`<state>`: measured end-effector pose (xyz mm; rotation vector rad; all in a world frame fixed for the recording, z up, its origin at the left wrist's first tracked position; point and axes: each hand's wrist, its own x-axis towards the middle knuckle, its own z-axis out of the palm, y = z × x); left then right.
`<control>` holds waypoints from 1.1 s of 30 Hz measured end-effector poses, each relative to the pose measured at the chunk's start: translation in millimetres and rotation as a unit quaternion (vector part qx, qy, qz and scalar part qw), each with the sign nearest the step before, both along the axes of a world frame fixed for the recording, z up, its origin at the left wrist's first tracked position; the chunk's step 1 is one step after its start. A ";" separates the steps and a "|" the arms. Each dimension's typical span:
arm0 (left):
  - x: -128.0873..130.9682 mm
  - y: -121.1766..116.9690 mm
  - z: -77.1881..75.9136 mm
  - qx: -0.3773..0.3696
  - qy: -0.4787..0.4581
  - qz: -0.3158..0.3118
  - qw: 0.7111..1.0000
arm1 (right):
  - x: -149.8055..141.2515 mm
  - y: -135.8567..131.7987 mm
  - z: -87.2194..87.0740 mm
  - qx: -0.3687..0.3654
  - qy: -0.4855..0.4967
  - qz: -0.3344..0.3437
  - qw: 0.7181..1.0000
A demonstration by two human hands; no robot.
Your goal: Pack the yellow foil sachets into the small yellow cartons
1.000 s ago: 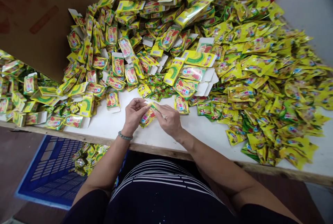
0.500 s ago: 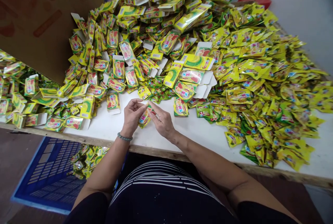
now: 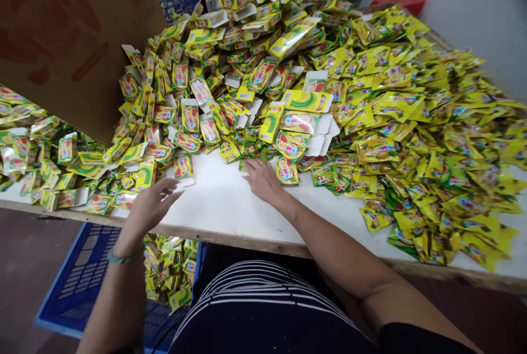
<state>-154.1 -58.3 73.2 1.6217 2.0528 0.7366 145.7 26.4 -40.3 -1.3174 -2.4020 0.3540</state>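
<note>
So the small packets [image 3: 250, 150] are shiny little things, mostly green with yellow and red bits, heaped loose on the white table [image 3: 218, 195] just past your right hand [image 3: 263, 180]. That hand's palm down, fingers loosely stretched to the heap's near edge; can't tell if they've got one. Your left hand [image 3: 150, 206] is half-open, nothing visible in it, near a printed box [image 3: 183, 166].
</note>
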 end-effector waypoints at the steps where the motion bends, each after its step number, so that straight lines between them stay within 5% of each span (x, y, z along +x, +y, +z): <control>1: 15.1 14.7 -7.9 0.016 -0.002 -0.021 1.000 | 0.4 -2.1 1.2 0.000 -0.011 0.009 1.000; 8: 106.8 127.5 -60.5 0.130 -0.081 -0.037 0.987 | 4.7 -8.2 8.1 0.016 -0.055 0.010 0.998; 14: 117.9 133.9 -81.4 0.080 -0.054 -0.033 0.995 | 11.7 0.1 9.1 -0.037 0.138 -0.123 0.982; 18: 122.3 109.8 -81.3 0.089 -0.218 -0.013 0.972 | 15.2 9.9 7.2 -0.177 0.378 -0.180 0.891; 21: 133.4 92.9 -82.2 0.060 -0.414 -0.037 0.907 | 13.6 13.8 4.3 -0.273 0.531 -0.154 0.787; 23: 140.6 84.8 -83.1 0.042 -0.489 -0.051 0.870 | 11.5 13.5 2.0 -0.283 0.564 -0.152 0.761; 27: 148.1 77.1 -83.7 0.045 -0.524 -0.051 0.849 | 8.1 9.4 -0.8 -0.260 0.537 -0.182 0.782; 33: 152.8 77.0 -81.0 0.051 -0.535 -0.043 0.842 | 10.8 1.7 16.2 -0.179 0.434 -0.176 0.865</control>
